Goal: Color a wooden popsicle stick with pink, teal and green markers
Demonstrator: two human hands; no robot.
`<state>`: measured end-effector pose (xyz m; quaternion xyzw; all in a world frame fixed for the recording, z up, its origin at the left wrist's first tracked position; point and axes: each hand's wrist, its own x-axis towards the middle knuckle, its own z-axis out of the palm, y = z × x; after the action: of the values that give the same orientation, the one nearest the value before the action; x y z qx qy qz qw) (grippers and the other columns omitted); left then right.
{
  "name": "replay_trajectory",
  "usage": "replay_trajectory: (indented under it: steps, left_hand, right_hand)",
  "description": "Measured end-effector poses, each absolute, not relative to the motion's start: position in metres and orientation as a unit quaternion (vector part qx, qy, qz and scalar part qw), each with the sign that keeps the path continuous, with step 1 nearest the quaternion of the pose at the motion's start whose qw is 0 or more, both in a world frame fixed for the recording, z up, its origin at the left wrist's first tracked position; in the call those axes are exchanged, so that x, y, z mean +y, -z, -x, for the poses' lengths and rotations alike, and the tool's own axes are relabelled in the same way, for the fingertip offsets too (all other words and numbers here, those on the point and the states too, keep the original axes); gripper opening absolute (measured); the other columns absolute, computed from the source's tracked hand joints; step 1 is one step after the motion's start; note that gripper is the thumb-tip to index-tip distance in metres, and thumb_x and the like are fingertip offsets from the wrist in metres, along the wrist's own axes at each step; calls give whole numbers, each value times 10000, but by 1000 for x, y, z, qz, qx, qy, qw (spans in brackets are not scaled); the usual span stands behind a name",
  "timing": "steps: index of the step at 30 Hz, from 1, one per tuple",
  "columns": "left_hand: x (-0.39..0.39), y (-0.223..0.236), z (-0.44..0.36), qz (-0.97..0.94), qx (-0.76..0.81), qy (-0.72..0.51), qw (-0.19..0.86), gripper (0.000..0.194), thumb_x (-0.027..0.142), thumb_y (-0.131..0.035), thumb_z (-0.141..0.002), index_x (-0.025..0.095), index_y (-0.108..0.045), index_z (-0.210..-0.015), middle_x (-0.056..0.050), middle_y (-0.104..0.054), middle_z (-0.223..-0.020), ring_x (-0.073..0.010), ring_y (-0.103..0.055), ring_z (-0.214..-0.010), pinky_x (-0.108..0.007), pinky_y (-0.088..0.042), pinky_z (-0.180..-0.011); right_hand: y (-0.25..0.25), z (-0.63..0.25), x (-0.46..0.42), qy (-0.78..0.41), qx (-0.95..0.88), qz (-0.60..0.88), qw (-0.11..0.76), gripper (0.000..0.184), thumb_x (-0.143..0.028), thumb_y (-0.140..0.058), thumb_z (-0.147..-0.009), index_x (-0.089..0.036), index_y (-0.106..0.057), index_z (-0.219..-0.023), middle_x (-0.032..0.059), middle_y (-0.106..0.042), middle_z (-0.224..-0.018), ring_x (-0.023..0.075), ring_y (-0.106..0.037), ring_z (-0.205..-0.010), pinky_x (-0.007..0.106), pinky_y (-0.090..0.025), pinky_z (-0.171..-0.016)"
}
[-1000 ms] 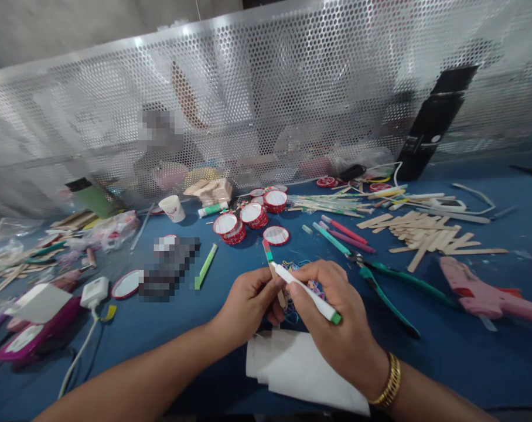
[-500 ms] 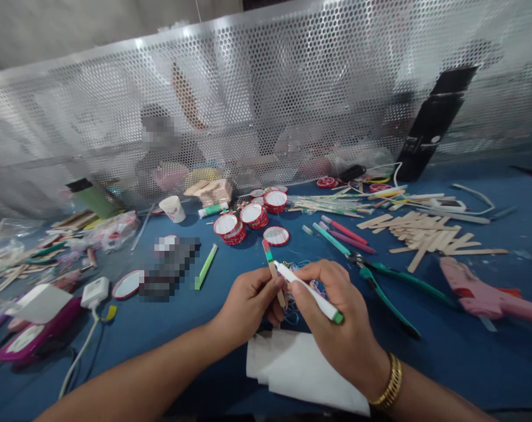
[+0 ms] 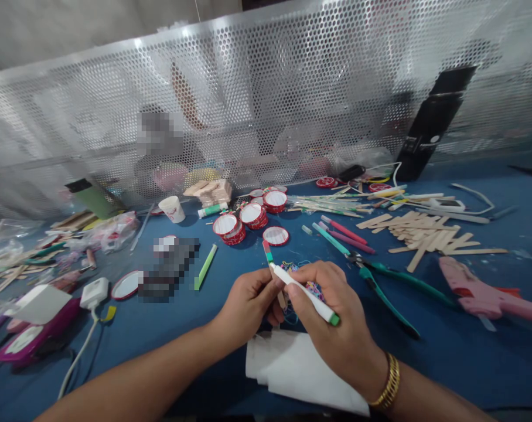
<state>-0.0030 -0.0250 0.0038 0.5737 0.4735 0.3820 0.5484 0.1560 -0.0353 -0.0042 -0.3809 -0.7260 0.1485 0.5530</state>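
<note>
"Two hands, both busy: what is each one doing?"

"The left hand (image 3: 244,299) has thumb and fingers pinched on a wooden stick (image 3: 268,251), its far end poking up beyond them. The right hand (image 3: 336,308) is closed around a white marker (image 3: 307,295), held for writing."

"Which step is this?"

"Colouring, I'd judge. The stick's far end is red, with green next to it, and the marker's tip sits at the near edge of the green, just beyond the left fingertips. Whether it presses on the wood, I can't tell."

"And the next move calls for what?"

"A firm left pinch and small, light strokes from the right, I'd say, with bare wood so near the fingertips."

"Anything in the way?"

"Tangled thread (image 3: 315,288) lies behind both hands; pliers (image 3: 391,316) lie to the right hand's right, apart from it."
</note>
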Motion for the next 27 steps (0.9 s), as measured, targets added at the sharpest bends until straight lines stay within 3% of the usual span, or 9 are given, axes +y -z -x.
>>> replay_trajectory:
  steps: [27]
  left_hand:
    - [-25, -8, 1, -560, 481, -388, 552, 474, 616, -632, -807, 155, -556, -730, 23, -578, -519, -77, -532, -421, -164, -455, -417]
  right_hand:
    - [6, -158, -36, -146, -713, 391, 563, 51, -184, -547, -918, -225, -559, -891, -28, -634, -816, 145, -579, -765, 339, -401, -791]
